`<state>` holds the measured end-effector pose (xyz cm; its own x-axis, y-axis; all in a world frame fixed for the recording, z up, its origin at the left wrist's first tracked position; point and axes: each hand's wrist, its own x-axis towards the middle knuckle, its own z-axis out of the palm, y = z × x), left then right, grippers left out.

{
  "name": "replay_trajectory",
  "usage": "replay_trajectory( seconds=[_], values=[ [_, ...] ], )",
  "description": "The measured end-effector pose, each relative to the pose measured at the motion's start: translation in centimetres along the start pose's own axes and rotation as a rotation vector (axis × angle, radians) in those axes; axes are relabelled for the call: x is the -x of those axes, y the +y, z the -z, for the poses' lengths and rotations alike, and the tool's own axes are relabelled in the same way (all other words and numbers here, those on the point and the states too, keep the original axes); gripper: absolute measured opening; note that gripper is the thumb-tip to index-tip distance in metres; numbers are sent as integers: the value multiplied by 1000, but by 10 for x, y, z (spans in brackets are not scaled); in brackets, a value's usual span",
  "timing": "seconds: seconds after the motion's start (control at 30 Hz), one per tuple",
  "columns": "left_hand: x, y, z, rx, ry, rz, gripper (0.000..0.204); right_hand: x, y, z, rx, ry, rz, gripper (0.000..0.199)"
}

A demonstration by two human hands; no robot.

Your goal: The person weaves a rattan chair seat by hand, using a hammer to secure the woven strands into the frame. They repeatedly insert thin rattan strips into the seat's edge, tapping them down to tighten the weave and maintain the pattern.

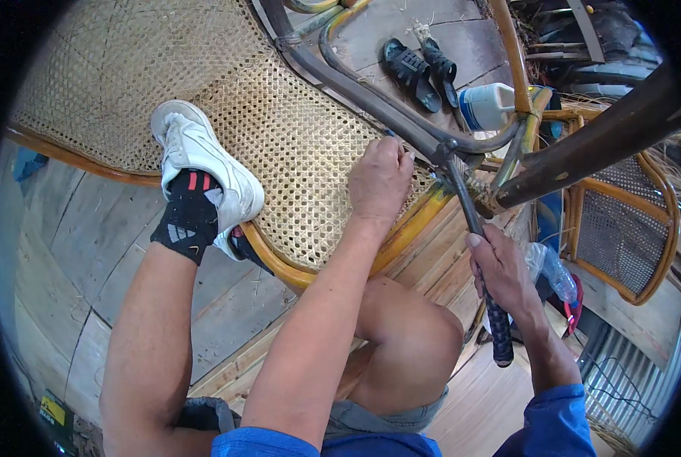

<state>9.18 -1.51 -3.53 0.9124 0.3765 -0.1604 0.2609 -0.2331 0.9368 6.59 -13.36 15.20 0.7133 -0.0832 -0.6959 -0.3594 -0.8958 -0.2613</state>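
A cane chair with a woven seat lies in front of me, its yellow-brown rattan rim curving round the near side. My left hand is closed in a pinch at the seat's right edge, beside a dark frame pole. What its fingertips hold is too small to make out. My right hand is wrapped round the shaft of a hammer with a black textured grip. The hammer's head end is up by the dark pole, just right of my left hand.
My white shoe is on the woven cane. A thick dark pole juts in from the right. Beyond are black sandals, a white jug, another cane chair and a clear plastic bottle. Wooden boards lie below.
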Motion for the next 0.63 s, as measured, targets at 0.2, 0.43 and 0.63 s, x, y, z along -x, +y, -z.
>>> replay_trajectory(
  seconds=[0.2,0.43,0.63],
  values=[
    [0,-4,-3,-7,32,0,20,-3,2,-2,72,86,156,27],
    [0,-2,0,-2,2,10,21,-9,9,-3,261,55,125,30],
    [-1,-2,-2,-18,12,9,22,1,4,-1,220,106,157,29]
  ],
)
